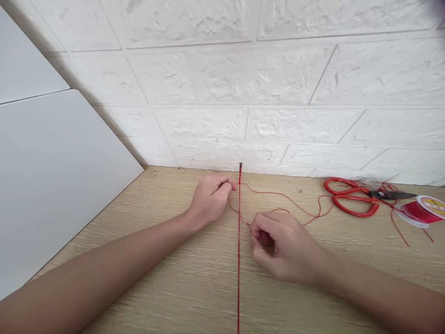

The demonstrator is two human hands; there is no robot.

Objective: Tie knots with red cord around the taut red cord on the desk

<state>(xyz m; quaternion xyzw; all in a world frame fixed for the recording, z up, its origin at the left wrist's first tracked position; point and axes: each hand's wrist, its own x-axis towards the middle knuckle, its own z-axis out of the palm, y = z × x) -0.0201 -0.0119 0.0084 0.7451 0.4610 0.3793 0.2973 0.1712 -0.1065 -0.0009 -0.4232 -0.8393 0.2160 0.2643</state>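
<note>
left hand (212, 198): curled, hold unclear | right hand (281, 246): pinching red thread (247, 224)

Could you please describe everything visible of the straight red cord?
The straight red thread-like cord runs apparently taut from a small dark peg by the white brick-patterned wall, over the pale wood-grained tabletop, past the picture's bottom edge. Its top is thicker and knotted-looking. A loose, thin red thread crosses it; the bare left hand and right hand flank it, contact unclear.

No txt legible: yellow lbl (435, 204) on red thread spool (420, 212), R side of table (174, 283), has marks too sm. & blurry to read.
</note>
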